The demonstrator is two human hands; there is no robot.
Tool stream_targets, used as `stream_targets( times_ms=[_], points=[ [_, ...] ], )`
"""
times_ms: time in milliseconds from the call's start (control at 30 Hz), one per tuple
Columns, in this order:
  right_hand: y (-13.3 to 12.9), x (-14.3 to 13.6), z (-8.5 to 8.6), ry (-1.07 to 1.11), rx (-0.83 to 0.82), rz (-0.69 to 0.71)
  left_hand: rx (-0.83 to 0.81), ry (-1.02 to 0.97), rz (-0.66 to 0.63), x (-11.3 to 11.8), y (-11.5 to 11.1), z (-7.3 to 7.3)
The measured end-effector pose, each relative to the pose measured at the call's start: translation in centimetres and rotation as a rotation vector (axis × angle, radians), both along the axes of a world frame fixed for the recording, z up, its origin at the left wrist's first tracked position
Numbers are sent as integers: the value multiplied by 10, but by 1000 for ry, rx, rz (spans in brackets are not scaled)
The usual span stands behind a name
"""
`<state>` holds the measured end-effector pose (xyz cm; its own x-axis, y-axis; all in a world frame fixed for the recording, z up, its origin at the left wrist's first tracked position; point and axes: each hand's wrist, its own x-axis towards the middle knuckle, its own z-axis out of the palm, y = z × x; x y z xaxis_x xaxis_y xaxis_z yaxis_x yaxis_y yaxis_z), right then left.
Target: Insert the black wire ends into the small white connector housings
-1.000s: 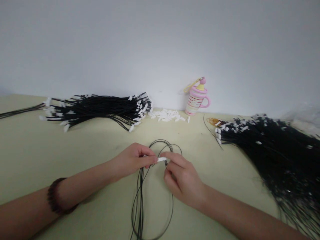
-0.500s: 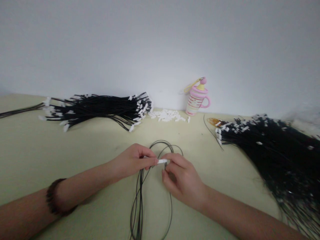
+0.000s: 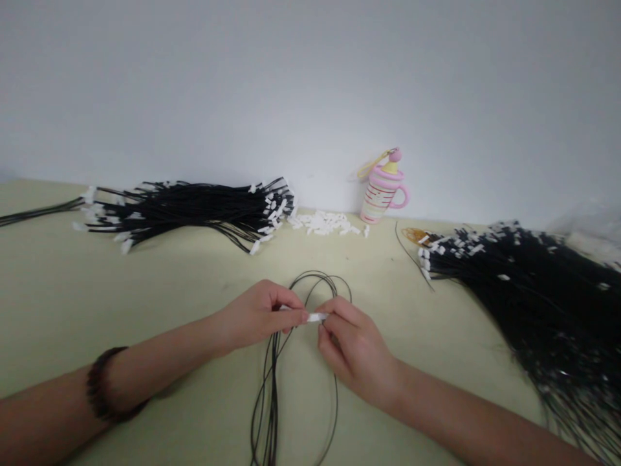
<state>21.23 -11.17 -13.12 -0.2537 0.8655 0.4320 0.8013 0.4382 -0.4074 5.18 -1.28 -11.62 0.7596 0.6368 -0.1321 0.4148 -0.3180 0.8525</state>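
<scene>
Between my two hands is a small white plastic connector. My left hand pinches its left end between thumb and fingers. On its right end, the fingers of my right hand are closed, with the thumb tucked lower. Thin black cables hang below my left hand toward the near edge of the view and loop up behind both hands. How the cables meet the connector is hidden by my fingers.
A bundle of black cables with white ends lies at the back left. Loose white connectors are scattered beside a pink cup-shaped pouch by the wall. A larger cable pile covers the right side, near a loose black wire.
My right fingers have shifted slightly and closed further over the connector's right end. The connector sits a touch lower, and the cable loop behind has moved a little.
</scene>
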Motion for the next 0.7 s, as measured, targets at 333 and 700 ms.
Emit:
stream_targets(
  times_ms=[333, 700],
  points=[
    [5, 7, -6, 297, 120, -92, -309, -413, 340, -1, 6, 2],
    [27, 16, -19, 1124, -440, 79, -574, -565, 77, -22, -4, 40]
  ],
)
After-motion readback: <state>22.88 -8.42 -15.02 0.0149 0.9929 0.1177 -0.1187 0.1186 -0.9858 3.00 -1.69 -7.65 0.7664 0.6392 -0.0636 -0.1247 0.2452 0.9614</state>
